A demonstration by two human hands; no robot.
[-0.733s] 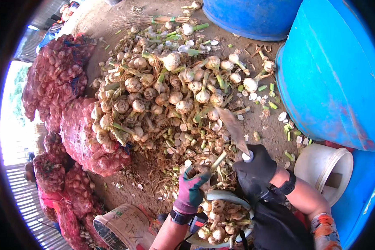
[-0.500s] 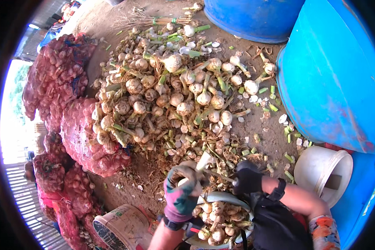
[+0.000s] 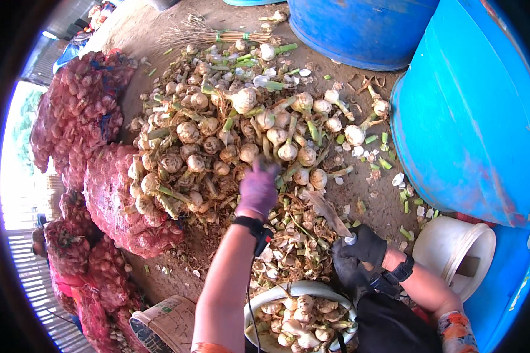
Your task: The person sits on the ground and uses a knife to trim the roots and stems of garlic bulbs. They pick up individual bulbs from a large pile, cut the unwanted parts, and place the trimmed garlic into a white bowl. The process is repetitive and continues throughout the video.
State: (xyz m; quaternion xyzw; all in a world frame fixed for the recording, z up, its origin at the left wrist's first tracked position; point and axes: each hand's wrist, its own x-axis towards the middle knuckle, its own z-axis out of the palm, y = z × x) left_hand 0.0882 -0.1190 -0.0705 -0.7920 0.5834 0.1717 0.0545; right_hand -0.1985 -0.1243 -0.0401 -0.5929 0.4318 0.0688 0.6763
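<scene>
My left hand point(image 3: 257, 187), in a purple glove with dark fingertips, reaches onto the pile of garlic bulbs point(image 3: 209, 126), which have cut or long stalks and dry roots. Its fingers are motion-blurred, so their grip is unclear. At the lower right my right hand point(image 3: 361, 247), in a dark glove, grips a knife point(image 3: 325, 212) with a broad, dirty blade pointing up-left. Peelings and stalk bits point(image 3: 297, 253) lie beneath the blade. A pale bucket point(image 3: 312, 287) holding trimmed bulbs sits at the bottom, between my forearms.
Red mesh sacks of bulbs point(image 3: 79, 109) line the left. A stained bucket point(image 3: 165, 320) stands lower left, a white bucket point(image 3: 430, 247) lies tipped at right. Large blue barrels point(image 3: 353, 26) and tubs point(image 3: 465, 112) stand upper right and right. A twig bundle point(image 3: 229, 36) lies at the back.
My left hand has swung up from over the bucket to the pile; the bulb it held is no longer visible in it. My right hand has shifted slightly downward with the knife.
</scene>
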